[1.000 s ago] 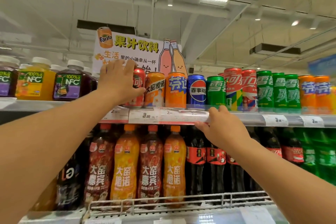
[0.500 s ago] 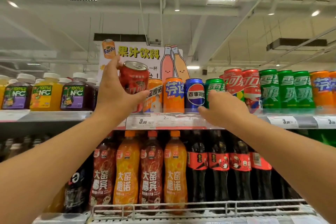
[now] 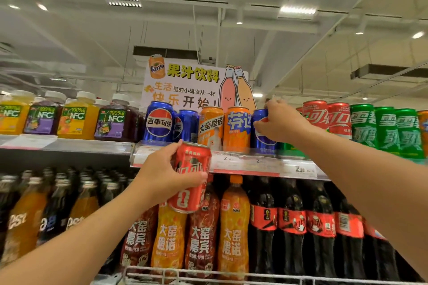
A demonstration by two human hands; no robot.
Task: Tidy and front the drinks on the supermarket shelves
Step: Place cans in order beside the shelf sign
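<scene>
Gripping a red Coca-Cola can [image 3: 191,176] and blue Pepsi can [image 3: 262,131].

From my remote feed, the aisle reads bright and even, lit from above by ceiling light panels [image 3: 297,10] and small spotlights [image 3: 418,35] that bloom white. Sheen streaks the cans [image 3: 159,120] on the top shelf. The lower shelf's dark bottles [image 3: 290,224] sit in softer shade. Wide-angle bowing bends the ceiling lines, and the forearms smear at the frame's bottom corners.
</scene>
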